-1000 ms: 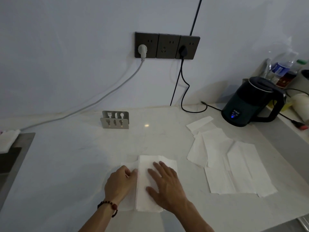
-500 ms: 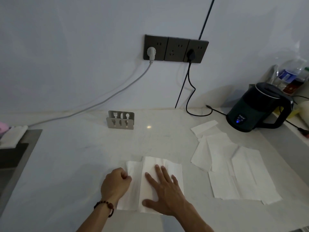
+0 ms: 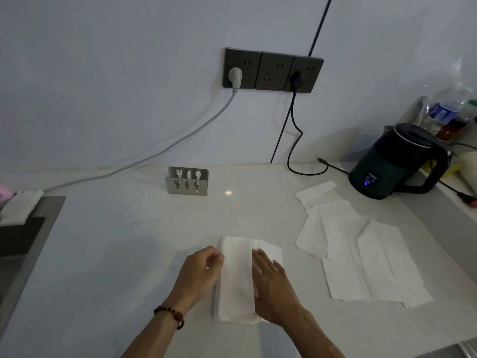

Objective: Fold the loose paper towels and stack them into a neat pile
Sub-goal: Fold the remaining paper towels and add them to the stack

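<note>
A white paper towel (image 3: pixel 236 277) lies on the pale counter in front of me, folded into a long strip with its left flap laid over the middle. My left hand (image 3: pixel 200 273) rests at the strip's left edge, fingers curled and pinching that edge. My right hand (image 3: pixel 272 285) lies flat with fingers spread on the towel's right part, pressing it down. Several loose unfolded paper towels (image 3: pixel 361 254) lie overlapping to the right.
A dark electric kettle (image 3: pixel 397 161) stands at the back right, its black cord running to the wall sockets (image 3: pixel 273 71). A metal napkin holder (image 3: pixel 187 180) stands at the back centre. Bottles (image 3: pixel 446 112) stand behind the kettle. A dark hob (image 3: pixel 23 228) borders the left.
The towel's left flap has been folded over toward the right, making the strip narrower. My left hand moved right with it; my right hand slid toward the right edge.
</note>
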A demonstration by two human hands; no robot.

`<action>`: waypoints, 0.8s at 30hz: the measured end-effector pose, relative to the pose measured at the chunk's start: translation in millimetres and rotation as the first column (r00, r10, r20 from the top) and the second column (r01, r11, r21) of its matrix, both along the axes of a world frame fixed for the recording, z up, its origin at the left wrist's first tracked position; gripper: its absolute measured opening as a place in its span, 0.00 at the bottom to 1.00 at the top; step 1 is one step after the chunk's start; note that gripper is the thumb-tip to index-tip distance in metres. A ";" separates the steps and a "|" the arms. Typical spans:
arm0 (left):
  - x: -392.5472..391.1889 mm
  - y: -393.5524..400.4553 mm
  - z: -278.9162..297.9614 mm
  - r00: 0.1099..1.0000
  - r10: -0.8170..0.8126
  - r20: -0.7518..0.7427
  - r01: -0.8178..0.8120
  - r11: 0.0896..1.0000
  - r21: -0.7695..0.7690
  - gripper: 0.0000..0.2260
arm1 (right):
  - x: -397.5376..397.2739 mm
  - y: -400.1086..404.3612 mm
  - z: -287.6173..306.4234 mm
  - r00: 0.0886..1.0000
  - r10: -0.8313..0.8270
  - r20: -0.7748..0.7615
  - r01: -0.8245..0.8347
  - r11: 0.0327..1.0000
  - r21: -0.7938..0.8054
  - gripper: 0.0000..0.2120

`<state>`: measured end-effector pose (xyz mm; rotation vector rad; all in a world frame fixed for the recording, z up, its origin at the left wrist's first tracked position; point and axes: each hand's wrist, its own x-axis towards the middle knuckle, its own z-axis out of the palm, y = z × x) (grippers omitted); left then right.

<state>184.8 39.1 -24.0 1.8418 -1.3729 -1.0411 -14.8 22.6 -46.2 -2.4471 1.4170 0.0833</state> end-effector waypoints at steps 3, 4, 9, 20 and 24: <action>0.3 7.1 -14.5 0.959 -0.157 0.234 0.172 0.984 -0.045 0.11 | -9.5 6.8 -6.6 0.990 -0.081 0.111 0.097 0.985 -0.142 0.23; -1.4 8.7 -16.7 0.939 -0.204 0.276 0.225 0.973 -0.046 0.15 | -10.7 10.2 -7.8 0.979 -0.105 0.172 0.129 0.982 -0.135 0.19; -6.3 11.6 -22.0 0.902 -0.271 0.335 0.301 0.953 -0.042 0.19 | 0.7 14.5 5.0 0.775 -0.458 0.435 0.388 0.889 0.244 0.13; -5.3 9.1 -19.3 0.748 -0.434 0.502 0.473 0.880 0.056 0.26 | 16.2 15.7 -2.4 0.802 -0.522 0.292 0.517 0.850 0.101 0.09; -2.8 5.2 -22.2 0.706 -0.480 0.520 0.514 0.853 0.090 0.28 | 16.5 16.7 -3.1 0.822 -0.506 0.259 0.512 0.858 0.053 0.10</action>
